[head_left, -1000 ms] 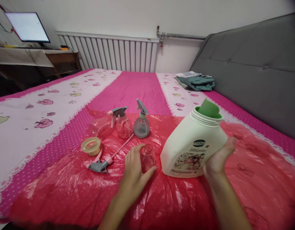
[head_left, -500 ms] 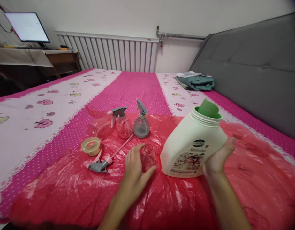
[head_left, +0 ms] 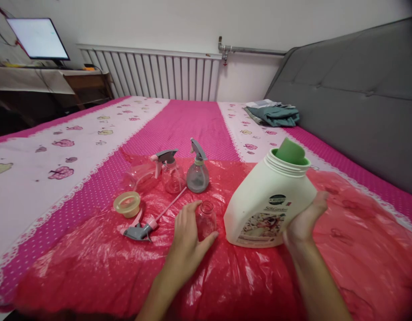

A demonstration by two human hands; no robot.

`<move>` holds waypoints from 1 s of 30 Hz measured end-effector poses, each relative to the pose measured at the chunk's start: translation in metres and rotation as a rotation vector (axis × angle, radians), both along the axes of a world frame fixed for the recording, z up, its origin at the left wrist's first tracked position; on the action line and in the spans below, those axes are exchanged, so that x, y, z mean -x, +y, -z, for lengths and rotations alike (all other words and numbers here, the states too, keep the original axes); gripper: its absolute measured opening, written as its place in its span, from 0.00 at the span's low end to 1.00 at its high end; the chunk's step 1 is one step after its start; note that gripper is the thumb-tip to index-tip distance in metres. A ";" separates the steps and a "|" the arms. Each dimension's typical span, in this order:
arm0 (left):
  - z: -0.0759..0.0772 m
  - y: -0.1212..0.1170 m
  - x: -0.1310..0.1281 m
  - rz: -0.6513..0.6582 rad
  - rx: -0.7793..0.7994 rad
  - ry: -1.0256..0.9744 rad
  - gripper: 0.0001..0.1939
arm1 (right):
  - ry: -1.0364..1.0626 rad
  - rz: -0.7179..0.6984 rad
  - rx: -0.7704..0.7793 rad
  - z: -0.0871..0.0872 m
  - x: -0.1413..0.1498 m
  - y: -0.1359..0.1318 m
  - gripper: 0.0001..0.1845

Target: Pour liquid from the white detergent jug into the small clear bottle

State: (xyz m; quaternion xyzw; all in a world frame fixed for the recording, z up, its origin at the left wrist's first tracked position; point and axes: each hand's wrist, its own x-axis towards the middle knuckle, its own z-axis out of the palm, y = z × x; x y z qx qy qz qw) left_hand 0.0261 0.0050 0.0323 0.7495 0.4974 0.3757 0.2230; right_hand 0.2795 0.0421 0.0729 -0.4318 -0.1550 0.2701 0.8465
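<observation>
This is a bedroom in a home. A wide bed (head_left: 179,120) with a pink and white patterned sheet fills most of the view, backed on the right by a grey padded headboard (head_left: 353,89), with folded clothes (head_left: 276,113) lying near it. A white radiator (head_left: 152,73) runs along the far wall, and a monitor (head_left: 39,38) stands on a desk (head_left: 59,80) in the left corner.

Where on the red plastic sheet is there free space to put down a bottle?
Free: the red plastic sheet right of the white jug, and the near strip left of the left hand. Crowded: around the spray bottles, the loose sprayer head and the cream cap.
</observation>
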 end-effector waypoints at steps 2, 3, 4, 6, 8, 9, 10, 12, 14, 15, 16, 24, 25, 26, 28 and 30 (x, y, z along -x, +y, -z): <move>0.000 0.000 0.000 -0.003 -0.004 0.009 0.32 | -0.007 -0.004 -0.005 0.000 0.000 0.000 0.31; 0.000 0.001 0.000 -0.005 -0.009 0.016 0.32 | -0.012 -0.004 -0.006 0.000 0.000 0.000 0.32; 0.000 0.001 0.000 -0.008 -0.015 0.022 0.32 | -0.015 0.001 -0.006 0.001 0.000 0.000 0.32; 0.000 0.002 0.000 -0.016 -0.029 0.031 0.32 | -0.021 0.006 -0.006 0.001 0.000 0.000 0.32; 0.000 0.002 0.000 -0.024 -0.036 0.038 0.32 | -0.022 0.000 -0.013 0.002 0.000 0.000 0.32; -0.001 0.002 0.000 -0.027 -0.036 0.041 0.32 | -0.019 -0.001 -0.018 0.002 0.000 0.000 0.32; -0.001 0.003 0.000 -0.029 -0.035 0.043 0.32 | -0.015 -0.002 -0.022 0.003 0.000 0.001 0.32; -0.002 0.002 0.000 -0.034 -0.031 0.046 0.32 | -0.005 0.002 -0.019 0.003 0.000 0.001 0.31; -0.003 0.002 0.000 -0.035 -0.026 0.047 0.32 | -0.002 0.003 -0.007 0.002 0.000 0.000 0.31; -0.004 0.002 0.000 -0.034 -0.024 0.047 0.32 | -0.003 0.002 -0.001 0.002 0.000 0.000 0.32; -0.004 0.002 0.000 -0.032 -0.024 0.047 0.31 | -0.007 0.000 0.001 0.001 0.000 0.000 0.32; -0.005 0.002 0.000 -0.038 -0.033 0.041 0.31 | 0.023 -0.016 -0.027 -0.002 0.003 -0.002 0.32; -0.004 0.002 -0.001 -0.040 -0.031 0.039 0.31 | 0.025 -0.023 -0.018 -0.003 0.004 -0.002 0.32; -0.004 0.002 -0.001 -0.040 -0.029 0.038 0.31 | 0.026 -0.027 -0.012 -0.003 0.004 -0.002 0.32; -0.004 0.002 -0.001 -0.038 -0.031 0.039 0.31 | 0.028 -0.028 -0.009 -0.003 0.004 -0.002 0.33; -0.004 0.002 -0.001 -0.038 -0.037 0.042 0.31 | 0.025 -0.018 -0.014 -0.003 0.004 -0.002 0.33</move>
